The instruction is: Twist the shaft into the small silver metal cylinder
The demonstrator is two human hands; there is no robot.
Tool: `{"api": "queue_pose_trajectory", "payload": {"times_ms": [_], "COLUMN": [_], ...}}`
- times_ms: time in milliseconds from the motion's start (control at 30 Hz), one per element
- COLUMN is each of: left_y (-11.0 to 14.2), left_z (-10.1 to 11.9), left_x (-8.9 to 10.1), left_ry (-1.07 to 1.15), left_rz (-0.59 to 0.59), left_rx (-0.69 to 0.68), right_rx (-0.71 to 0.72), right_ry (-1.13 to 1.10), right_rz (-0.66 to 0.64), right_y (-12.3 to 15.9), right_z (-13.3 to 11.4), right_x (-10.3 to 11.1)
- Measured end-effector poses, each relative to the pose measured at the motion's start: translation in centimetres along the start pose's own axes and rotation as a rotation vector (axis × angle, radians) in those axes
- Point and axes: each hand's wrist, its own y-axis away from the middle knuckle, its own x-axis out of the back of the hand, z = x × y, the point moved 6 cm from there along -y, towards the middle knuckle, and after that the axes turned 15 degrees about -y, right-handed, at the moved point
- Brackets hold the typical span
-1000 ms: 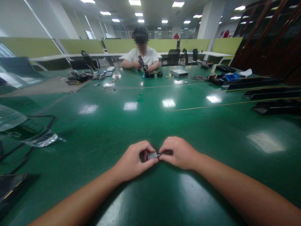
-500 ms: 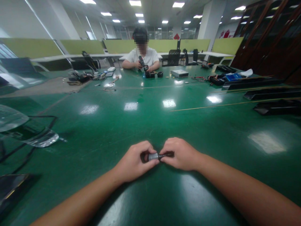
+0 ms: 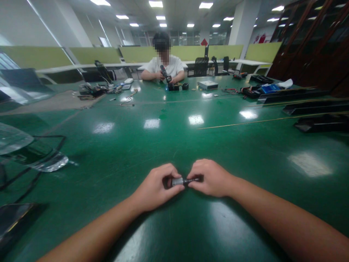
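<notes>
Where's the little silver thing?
In the head view, the little silver thing is below the middle, held in the left hand, its thin dark end pointing toward the right hand.

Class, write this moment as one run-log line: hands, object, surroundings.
left hand: holds grey cylinder | right hand: at its dark shaft, contact unclear | below: green table | opposite: person in white top

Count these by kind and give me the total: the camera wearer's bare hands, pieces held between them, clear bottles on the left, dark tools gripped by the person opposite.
Wearer's hands, left hand and right hand: 2
Silver-and-dark piece: 1
Clear bottle: 1
Dark tool: 1
Total: 5
</notes>
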Motion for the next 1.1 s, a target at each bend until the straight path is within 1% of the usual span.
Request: {"api": "queue_pose_trajectory", "payload": {"times_ms": [467, 667, 833, 1100], "left_y": [0.0, 0.0, 0.0, 0.0], "left_z": [-0.1, 0.0, 0.0, 0.0], "left_x": [0.0, 0.1, 0.1, 0.1], "left_ry": [0.009, 0.028, 0.032, 0.026], "left_rz": [-0.009, -0.013, -0.007, 0.005], "left_rx": [0.006, -0.001, -0.007, -0.008], "right_rx": [-0.059, -0.059, -0.086, -0.131], "right_ry": [-0.004, -0.021, -0.028, -0.096], "right_rz": [0.002, -0.028, -0.053, -0.089], "right_y": [0.4, 0.5, 0.6, 0.8], "right_z": [0.4, 0.4, 0.6, 1.1], "right_x": [0.5, 1.2, 1.6, 2.0]}}
